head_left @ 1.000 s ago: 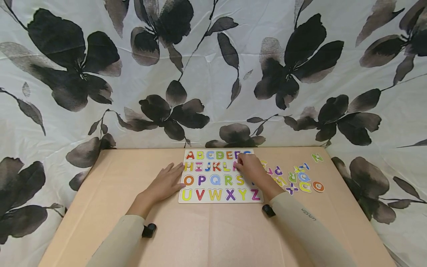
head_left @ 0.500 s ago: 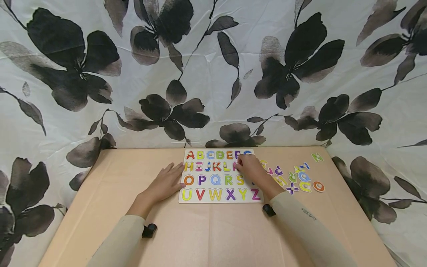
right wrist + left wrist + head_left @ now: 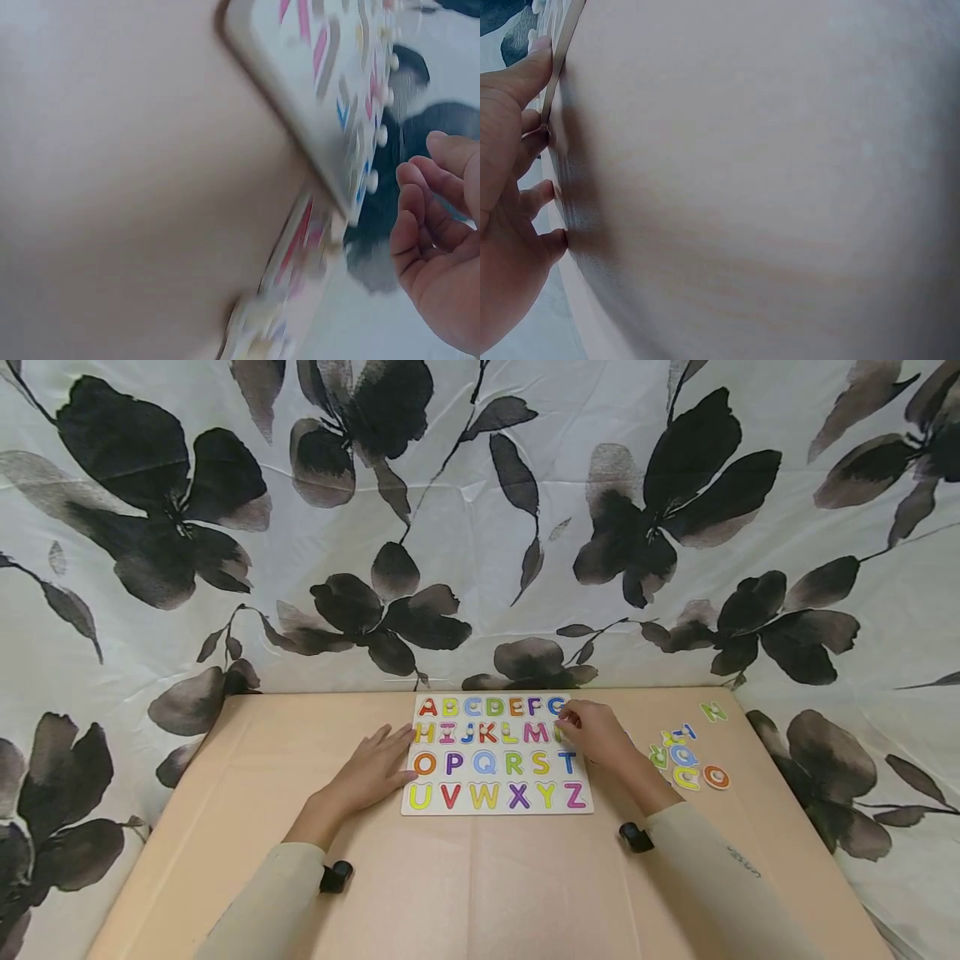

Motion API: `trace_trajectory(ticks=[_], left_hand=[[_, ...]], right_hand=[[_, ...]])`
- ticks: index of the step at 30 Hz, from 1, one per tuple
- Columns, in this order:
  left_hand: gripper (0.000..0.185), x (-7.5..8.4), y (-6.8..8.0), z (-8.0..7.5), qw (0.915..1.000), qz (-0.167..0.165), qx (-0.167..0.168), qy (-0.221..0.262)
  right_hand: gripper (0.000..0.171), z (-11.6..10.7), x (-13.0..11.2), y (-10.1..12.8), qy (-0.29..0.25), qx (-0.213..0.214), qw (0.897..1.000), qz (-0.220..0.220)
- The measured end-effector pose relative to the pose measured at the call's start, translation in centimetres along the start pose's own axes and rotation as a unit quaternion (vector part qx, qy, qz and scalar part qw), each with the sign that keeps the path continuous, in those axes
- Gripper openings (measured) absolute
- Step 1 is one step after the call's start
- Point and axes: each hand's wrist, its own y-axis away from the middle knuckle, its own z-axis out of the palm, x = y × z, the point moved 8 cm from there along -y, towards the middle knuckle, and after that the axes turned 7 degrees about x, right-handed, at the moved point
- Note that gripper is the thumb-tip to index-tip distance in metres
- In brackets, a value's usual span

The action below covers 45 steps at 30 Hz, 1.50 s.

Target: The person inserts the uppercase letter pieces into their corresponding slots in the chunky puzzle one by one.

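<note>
A white alphabet puzzle board lies flat on the tan table, its coloured letters A to Z seated in rows. My left hand rests flat on the table, fingers straight, fingertips against the board's left edge. My right hand hovers at the board's right edge beside the pink M and hides the spot after it. In the right wrist view its fingers are loosely curled with nothing in them, next to the board's corner.
Several loose coloured pieces lie on the table right of the board, partly behind my right forearm. A green N sits near the far right corner. A floral black-and-white cloth rises behind and around the table.
My right hand has slid right off the board's second row, uncovering the M and the T. Its forearm now covers some loose pieces. The left hand has not moved.
</note>
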Motion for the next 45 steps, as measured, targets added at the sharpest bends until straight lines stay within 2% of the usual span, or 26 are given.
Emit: trace_trajectory(ticks=[9, 14, 22, 31, 35, 40, 45], left_hand=[[0.08, -0.1, -0.1, 0.2, 1.0, -0.001, -0.001, -0.004], [0.079, -0.2, -0.1, 0.2, 1.0, 0.003, 0.002, -0.005], [0.079, -0.2, 0.4, 0.1, 1.0, 0.005, -0.003, -0.001], [0.078, -0.1, 0.8, 0.0, 0.9998, 0.019, -0.002, 0.0], [0.078, 0.0, 0.8, 0.0, 0.9998, 0.021, -0.005, 0.001], [0.078, 0.1, 0.8, -0.2, 0.9998, 0.02, -0.004, -0.001], [0.078, 0.1, 0.8, -0.1, 0.9998, 0.018, -0.008, 0.001]], right_hand=[[0.018, -4.2, 4.3, 1.6, 0.014, 0.022, 1.0, -0.003], [0.021, -6.7, 6.6, 2.5, 0.024, 0.034, 0.999, 0.01], [0.022, -9.7, 10.1, 4.2, 0.035, 0.059, 0.998, 0.011], [0.034, -13.2, 15.6, 5.4, 0.069, 0.07, 0.992, 0.08], [0.032, -14.9, 17.9, 5.3, 0.083, 0.072, 0.99, 0.086], [0.033, -15.6, 20.0, 5.0, 0.085, 0.066, 0.99, 0.093], [0.034, -15.2, 21.7, 4.5, 0.084, 0.043, 0.99, 0.107]])
